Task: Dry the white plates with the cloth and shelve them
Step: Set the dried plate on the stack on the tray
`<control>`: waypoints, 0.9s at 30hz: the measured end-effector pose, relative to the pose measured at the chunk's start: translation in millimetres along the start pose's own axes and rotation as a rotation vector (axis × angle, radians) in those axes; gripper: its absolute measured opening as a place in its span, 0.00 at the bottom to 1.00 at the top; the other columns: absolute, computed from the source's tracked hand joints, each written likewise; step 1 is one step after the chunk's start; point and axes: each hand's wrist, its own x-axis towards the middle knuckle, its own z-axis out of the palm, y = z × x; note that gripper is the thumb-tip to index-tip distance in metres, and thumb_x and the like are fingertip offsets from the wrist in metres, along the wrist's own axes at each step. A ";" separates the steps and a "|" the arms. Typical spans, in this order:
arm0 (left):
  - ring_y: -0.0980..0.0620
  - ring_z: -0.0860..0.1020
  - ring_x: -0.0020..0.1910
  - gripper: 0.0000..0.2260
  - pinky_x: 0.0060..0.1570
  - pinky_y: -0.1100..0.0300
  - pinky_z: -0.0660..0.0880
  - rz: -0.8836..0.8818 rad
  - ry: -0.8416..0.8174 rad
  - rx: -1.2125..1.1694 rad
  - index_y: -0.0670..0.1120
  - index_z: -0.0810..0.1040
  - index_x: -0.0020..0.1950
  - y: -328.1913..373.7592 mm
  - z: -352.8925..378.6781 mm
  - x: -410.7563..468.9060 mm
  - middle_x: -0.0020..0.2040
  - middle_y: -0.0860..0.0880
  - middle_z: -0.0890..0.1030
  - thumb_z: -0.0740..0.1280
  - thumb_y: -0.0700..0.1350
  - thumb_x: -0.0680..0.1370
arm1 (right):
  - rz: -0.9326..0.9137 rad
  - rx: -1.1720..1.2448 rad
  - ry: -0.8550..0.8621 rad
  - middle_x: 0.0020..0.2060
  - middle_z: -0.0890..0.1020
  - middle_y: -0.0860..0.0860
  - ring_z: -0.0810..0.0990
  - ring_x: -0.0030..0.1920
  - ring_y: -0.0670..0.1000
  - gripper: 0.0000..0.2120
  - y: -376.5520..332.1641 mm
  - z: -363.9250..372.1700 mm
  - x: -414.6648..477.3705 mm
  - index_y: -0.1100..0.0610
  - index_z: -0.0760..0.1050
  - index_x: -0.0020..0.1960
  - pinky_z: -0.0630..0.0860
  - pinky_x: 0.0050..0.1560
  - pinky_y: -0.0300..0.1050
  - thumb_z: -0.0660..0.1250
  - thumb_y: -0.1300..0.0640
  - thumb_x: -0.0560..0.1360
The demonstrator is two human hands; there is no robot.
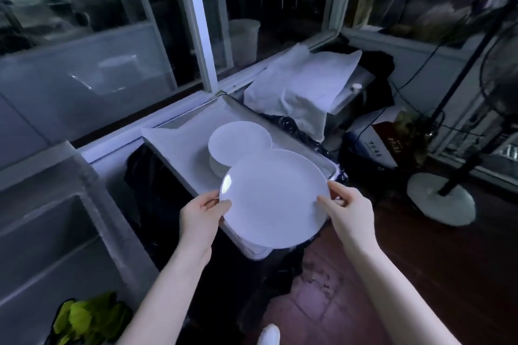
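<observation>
Two hands are sharing the load of one white plate. We are pinching its rim on opposite sides. Our left hand is curling round the left rim with the thumb lying on the upper face. Our right hand is gripping the right rim the same way, thumb on top and fingers tucked beneath. We are judging that this two-sided grip is keeping the smooth glazed disc level and steady while it is hanging above the near corner of the tray.

Farther in, toward the tray's middle and nearer its right edge, a stack of plates is sitting. We are taking it for the pile this plate belongs with, but we cannot tell whether we are lifting from it or adding to it. The cloth is lying crumpled beyond the tray's far right corner, touching neither hand, so no wiping is happening now.

The plate we are holding is looking round, plain white and shallow, with a gently raised rim. A bright highlight is showing near its left edge. We cannot tell whether the surface is wet or dry.
</observation>
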 end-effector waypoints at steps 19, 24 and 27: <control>0.58 0.83 0.41 0.18 0.42 0.63 0.79 -0.050 0.262 0.038 0.48 0.83 0.50 -5.9 29.9 195.6 0.42 0.55 0.86 0.65 0.28 0.71 | 0.044 -0.079 -0.186 0.46 0.78 0.47 0.79 0.38 0.50 0.20 -3.0 134.2 208.0 0.35 0.79 0.33 0.71 0.38 0.35 0.72 0.62 0.71; 0.56 0.84 0.47 0.18 0.50 0.59 0.79 -0.091 0.327 0.132 0.53 0.83 0.48 -10.6 25.8 249.7 0.44 0.56 0.86 0.66 0.30 0.71 | 0.125 -0.160 -0.251 0.44 0.78 0.48 0.81 0.41 0.53 0.11 6.1 185.3 260.9 0.51 0.85 0.49 0.76 0.49 0.42 0.72 0.63 0.71; 0.65 0.82 0.41 0.18 0.41 0.69 0.75 -0.076 0.339 0.220 0.57 0.83 0.47 -13.6 28.5 260.8 0.39 0.63 0.84 0.68 0.32 0.71 | 0.142 -0.222 -0.276 0.44 0.78 0.48 0.82 0.43 0.56 0.13 13.8 197.6 275.5 0.56 0.84 0.55 0.77 0.55 0.52 0.72 0.63 0.72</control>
